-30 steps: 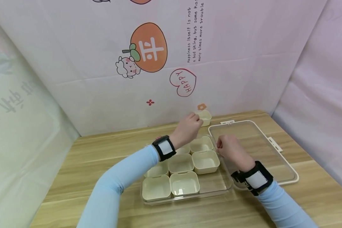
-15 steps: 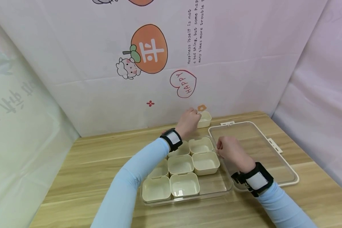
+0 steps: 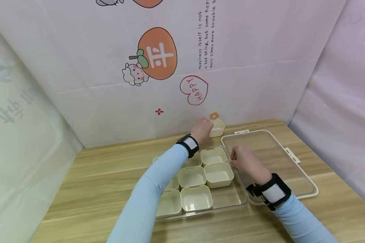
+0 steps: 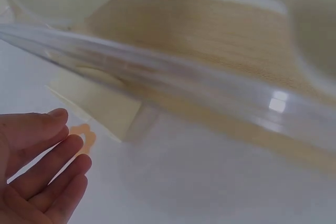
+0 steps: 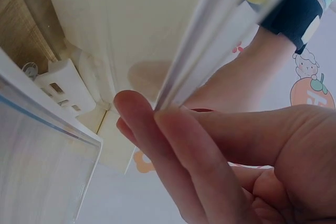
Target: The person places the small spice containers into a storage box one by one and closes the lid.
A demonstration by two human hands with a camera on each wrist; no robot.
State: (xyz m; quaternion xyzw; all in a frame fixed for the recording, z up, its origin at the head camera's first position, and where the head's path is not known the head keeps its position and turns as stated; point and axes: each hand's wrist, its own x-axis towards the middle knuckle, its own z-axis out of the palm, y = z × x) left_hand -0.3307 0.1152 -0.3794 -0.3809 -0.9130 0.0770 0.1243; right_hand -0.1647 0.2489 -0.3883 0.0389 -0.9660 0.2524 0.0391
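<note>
My left hand (image 3: 201,131) reaches over the far side of a clear plastic bin (image 3: 228,206), right beside a small cream box (image 3: 219,129) at the back of the table. In the left wrist view the fingers of this hand (image 4: 44,166) are slightly bent, with nothing between them, and the cream box (image 4: 102,106) lies just beyond the fingertips. My right hand (image 3: 247,162) pinches the right rim of the bin between thumb and fingers, as the right wrist view shows. Several similar cream boxes (image 3: 192,177) stand in rows inside the bin; my left arm covers some of them.
A clear lid with a white frame (image 3: 270,145) and side clasps lies flat to the right of the bin, partly behind my right hand. A printed white cloth (image 3: 246,84) hangs at the table's back edge. Wooden tabletop (image 3: 100,182) extends left of the bin.
My left forearm has swung right and farther back, bringing the hand down beside the rear cream box. The right hand keeps its place on the bin's rim.
</note>
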